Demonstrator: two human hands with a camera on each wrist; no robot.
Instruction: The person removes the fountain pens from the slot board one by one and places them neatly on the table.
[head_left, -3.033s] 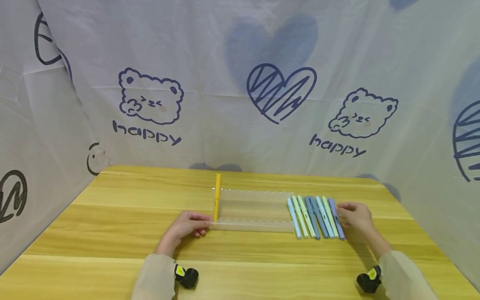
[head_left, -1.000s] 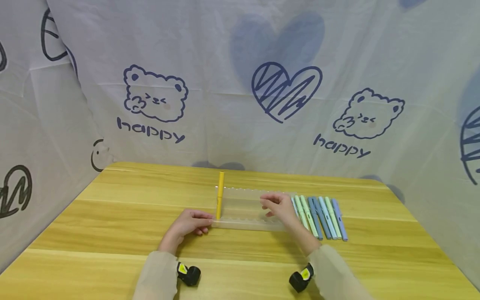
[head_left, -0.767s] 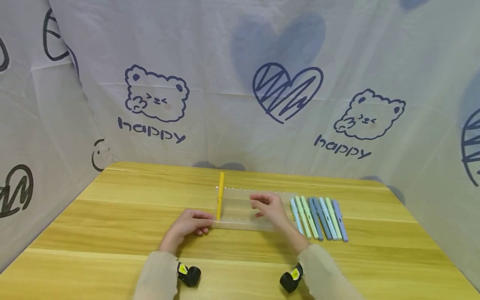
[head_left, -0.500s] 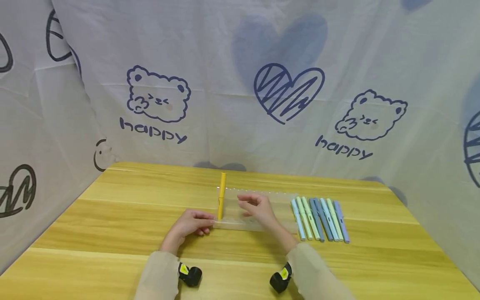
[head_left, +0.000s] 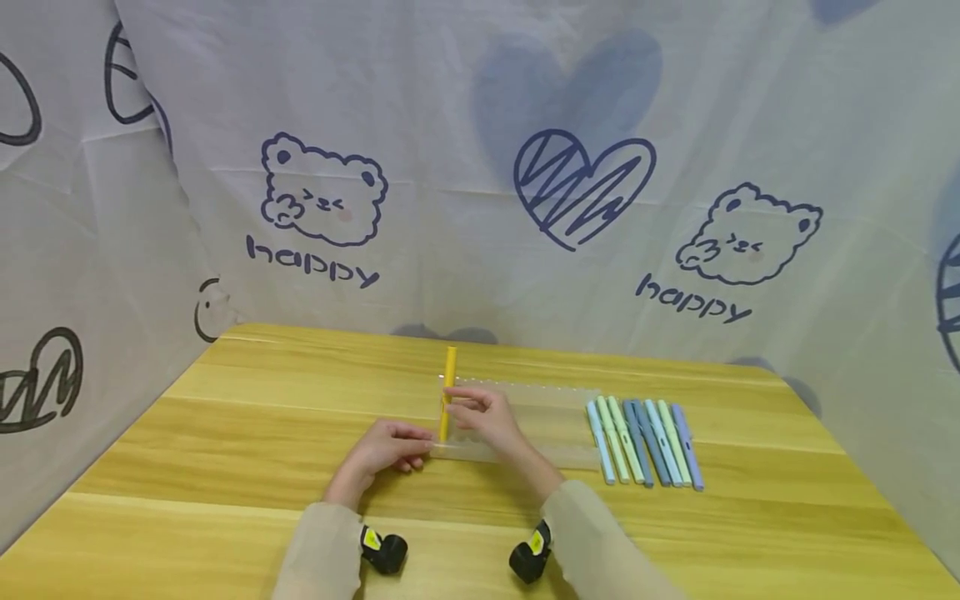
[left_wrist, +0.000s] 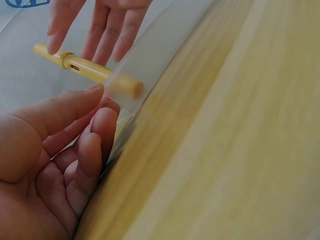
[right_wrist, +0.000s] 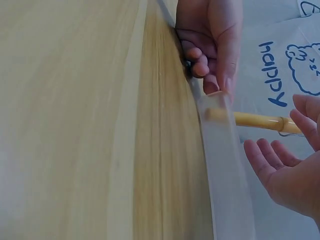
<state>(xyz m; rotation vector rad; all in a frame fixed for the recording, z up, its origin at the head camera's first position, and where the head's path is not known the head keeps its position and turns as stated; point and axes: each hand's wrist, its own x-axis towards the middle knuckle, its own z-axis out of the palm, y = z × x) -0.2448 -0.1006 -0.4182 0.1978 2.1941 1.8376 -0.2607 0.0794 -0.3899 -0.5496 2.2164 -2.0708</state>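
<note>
On the wooden worktop point(head_left: 225, 433), furthest left of the things in use, the left hand point(head_left: 378, 450) rests at the near left corner of a clear plastic pen tray point(head_left: 540, 417). In the left wrist view its fingers point(left_wrist: 92, 150) are curled, with the thumb lying along the tray's near wall and the fingertips pressed against that wall, so the hand steadies the tray by its edge.

Just to the right, a yellow pen point(head_left: 447, 404) lies in the tray's leftmost slot, running front to back, its far end sticking out past the tray's back rim. It is the only pen in the tray; the other slots hold nothing that the pictures show. In the wrist views the pen's near end rests behind the frosted front wall, which blurs it.

The right hand point(head_left: 483, 417) hovers over the left part of the tray, right beside the yellow pen. Its fingers point(left_wrist: 107, 30) are straight and loosely spread, holding nothing; the fingertips come down close to the pen's barrel, but whether they touch it I cannot tell.

Further right, off the tray's right end, six pens point(head_left: 645, 442) lie side by side on the worktop, touching or nearly so, in pale blue, green, darker blue and lilac. They are parallel to the yellow pen and well apart from both hands.

Behind the worktop hangs a white cloth point(head_left: 480, 167) printed with bears, hearts and the word "happy".
</note>
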